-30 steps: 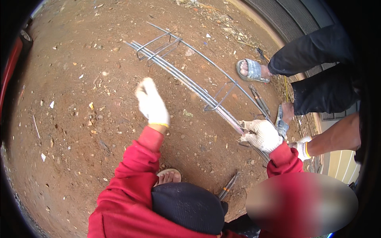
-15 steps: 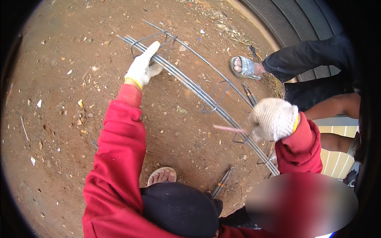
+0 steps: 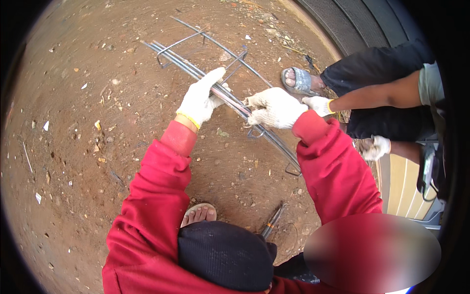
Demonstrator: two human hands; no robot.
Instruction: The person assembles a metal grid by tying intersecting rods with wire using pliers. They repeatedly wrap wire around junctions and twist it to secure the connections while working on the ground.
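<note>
Long bundle of thin grey steel rebar rods with bent wire stirrups point(image 3: 196, 71) lies on the bare ground, running diagonally from upper left toward lower right, far end near the top edge of view, near end by the right sleeve. Left hand point(image 3: 199, 100) in a white knit glove with yellow cuff rests on the rods mid-length, fingers point(image 3: 215, 76) stretched out along them, loosely laid over, not clamped. Right hand point(image 3: 274, 108), same glove type, sits just beside it further down the bundle, fingers curled closed around the rods and a stirrup loop. A second person's white-gloved hand point(image 3: 318, 104) touches the bundle right next to the right hand; their other gloved hand point(image 3: 377, 147) hangs apart, lower right, fingers closed, contents cannot tell. Open dirt to the left and lower left of the bundle; right side is crowded by the second person's dark trousers and a grey sandalled foot point(image 3: 298, 81). Own bare toes in a sandal point(image 3: 198, 213) near the bottom centre, a pair of dark pliers point(image 3: 271, 223) on the ground beside. Surface is reddish-brown packed earth point(image 3: 73, 147) with scattered pebbles and scraps. Large black tyre point(image 3: 352, 24) at upper right.
</note>
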